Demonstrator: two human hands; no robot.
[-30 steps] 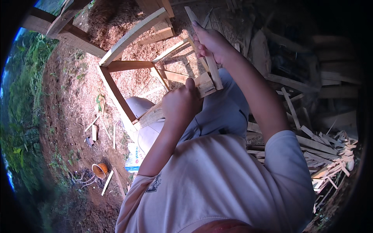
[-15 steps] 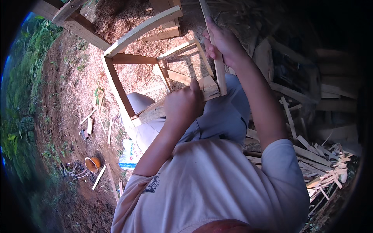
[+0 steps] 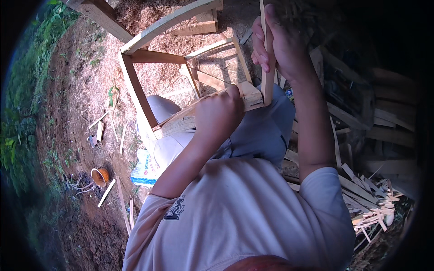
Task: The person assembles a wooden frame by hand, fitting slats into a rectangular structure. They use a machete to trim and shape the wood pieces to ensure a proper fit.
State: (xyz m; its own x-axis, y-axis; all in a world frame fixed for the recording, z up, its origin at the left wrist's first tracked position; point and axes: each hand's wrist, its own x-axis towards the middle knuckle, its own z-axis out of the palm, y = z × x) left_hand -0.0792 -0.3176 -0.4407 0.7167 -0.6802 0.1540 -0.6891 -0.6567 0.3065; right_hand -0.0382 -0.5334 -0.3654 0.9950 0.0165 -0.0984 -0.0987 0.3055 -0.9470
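A wooden frame like that of a chair (image 3: 137, 92) rests across my lap, with a curved piece (image 3: 174, 21) along its far side. My left hand (image 3: 219, 113) is closed round the frame's near rail (image 3: 176, 128), close to the rail's right end. At that end a long, straight wooden strip (image 3: 267, 88) stands against the rail; whether it is fixed there I cannot tell. My right hand (image 3: 289, 52) grips the strip higher up, its fingers wrapped on the left side and the thumb along the top. The strip's upper tip runs out of the picture.
Wood shavings (image 3: 167, 43) cover the ground beyond the frame. An orange-brown bowl (image 3: 100, 176) lies at the left among loose sticks, near a white and blue bag (image 3: 143, 171). Offcuts (image 3: 373, 205) are heaped at the right; stacked boards sit in shadow behind.
My right hand and the strip have shifted to the right, and the strip looks more upright. My left hand still holds the rail, a little further right in view.
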